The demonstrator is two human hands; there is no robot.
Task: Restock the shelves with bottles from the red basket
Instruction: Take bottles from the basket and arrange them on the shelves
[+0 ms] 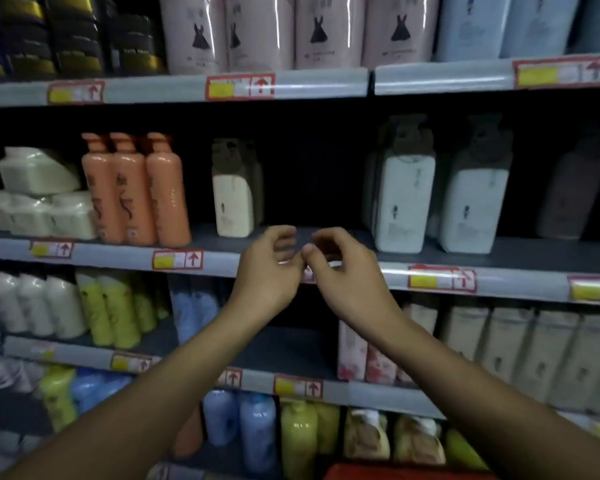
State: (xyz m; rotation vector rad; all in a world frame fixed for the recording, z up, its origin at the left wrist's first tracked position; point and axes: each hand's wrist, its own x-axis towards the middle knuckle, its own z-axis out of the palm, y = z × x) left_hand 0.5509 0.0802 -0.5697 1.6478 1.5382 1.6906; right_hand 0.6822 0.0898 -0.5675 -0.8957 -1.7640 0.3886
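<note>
I have both hands raised together in front of the middle shelf (pixel 222 233), just at its front edge. My left hand (pixel 269 268) has a loose, narrow grip with curled fingers and holds nothing; my right hand (pixel 340 268) is the same, its fingertips meeting the left's. Behind them the shelf stands bare between a cream bottle (pixel 234 199) and two white bottles (pixel 404 199). The red basket (pixel 395 472) shows at the bottom edge.
</note>
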